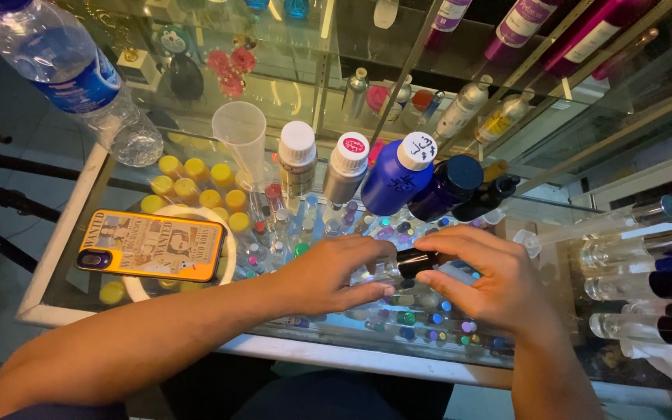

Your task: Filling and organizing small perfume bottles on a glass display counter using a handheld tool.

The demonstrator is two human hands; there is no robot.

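My left hand (328, 276) steadies a small vial (386, 274) while my right hand (491, 284) pinches its black cap (416, 262); next, I judge, twisting it snug.

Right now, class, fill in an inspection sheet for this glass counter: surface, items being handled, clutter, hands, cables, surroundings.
Surface: glass countertop, see-through to shelves of small capped vials below.
Items handled: small clear bottle with black cap, held over the glass.
Clutter: phone in orange case lying flat; clear measuring cup; two silver bottles with white caps; blue bottle; dark blue bottle; row of glass tubes at right; water bottle at back left.
Hands: left hand steadies the bottle body; right hand fingers pinch the cap.
Cables: nothing seen.
Surroundings: glass display shelves with bottles behind; tiled floor at left.
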